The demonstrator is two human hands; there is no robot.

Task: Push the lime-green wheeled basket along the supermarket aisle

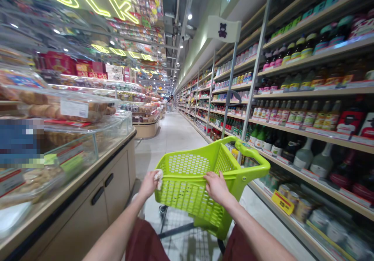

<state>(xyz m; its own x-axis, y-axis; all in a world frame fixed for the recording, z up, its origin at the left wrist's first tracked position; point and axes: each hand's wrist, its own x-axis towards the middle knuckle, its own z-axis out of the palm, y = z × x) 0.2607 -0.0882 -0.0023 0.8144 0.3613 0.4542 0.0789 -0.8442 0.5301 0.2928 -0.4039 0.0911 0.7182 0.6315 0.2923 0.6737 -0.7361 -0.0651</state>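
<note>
A lime-green plastic shopping cart [187, 198] with a perforated basket stands sideways in front of me, its handle [257, 163] toward the right. At the basket's left end, my left hand [149, 184] is closed on a crumpled white cloth [159, 178], which touches the corner of the rim. It could be a wipe or tissue; the kind is hard to make out. My right hand [217, 187] has its fingers hooked over the near rim, close to the handle end. A pole with a white flag [224, 29] bearing a dark bear rises beyond the cart.
On the left runs a wooden counter [84, 210] with glass edging and packed baked goods [67, 107]. Shelves of bottles [306, 113] line the right side, with a yellow price tag [283, 202] low down. A pale floor aisle [175, 132] stretches ahead, with a distant person [171, 102].
</note>
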